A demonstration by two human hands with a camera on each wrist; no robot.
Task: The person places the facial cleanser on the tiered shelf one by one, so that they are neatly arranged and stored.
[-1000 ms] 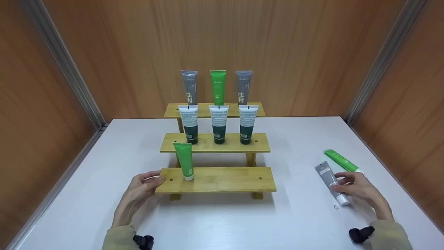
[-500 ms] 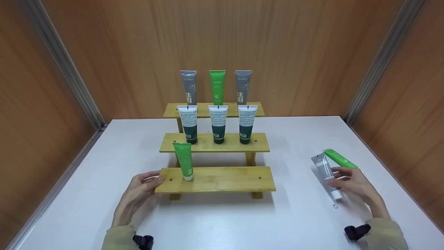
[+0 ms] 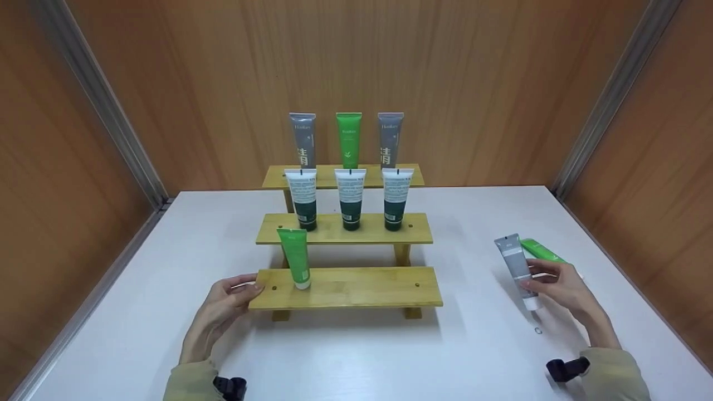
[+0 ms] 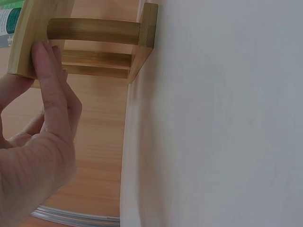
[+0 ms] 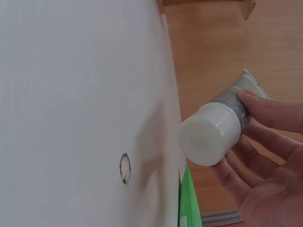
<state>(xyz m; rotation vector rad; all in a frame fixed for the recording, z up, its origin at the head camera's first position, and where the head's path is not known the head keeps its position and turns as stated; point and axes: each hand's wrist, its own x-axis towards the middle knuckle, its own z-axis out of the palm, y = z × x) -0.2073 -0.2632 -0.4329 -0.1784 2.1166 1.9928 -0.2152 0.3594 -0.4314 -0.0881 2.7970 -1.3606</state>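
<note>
My right hand (image 3: 562, 287) pinches a grey squeeze tube (image 3: 515, 264) between thumb and fingers, its white cap (image 5: 208, 135) pointing down and clear of the table. Behind that hand a green tube (image 3: 541, 250) lies on the table, partly hidden. On the other side, my left hand (image 3: 231, 301) grips the left end of the lowest bamboo shelf (image 3: 362, 289), thumb on top and fingers beneath, as the left wrist view shows. One green tube (image 3: 295, 256) stands cap-down near the left of that shelf.
The middle step (image 3: 328, 236) bears three white-and-dark-green tubes (image 3: 351, 195). On the top step (image 3: 328, 175) stand two grey tubes (image 3: 303, 139) with a green one (image 3: 349, 139) between them. A small ring-shaped mark (image 3: 538, 330) shows on the white table (image 3: 473, 356). Wooden panels surround it.
The right hand has lifted the grey tube off the table, moved it slightly left and away from me, and tilted it more upright. My left hand has stayed on the shelf.
</note>
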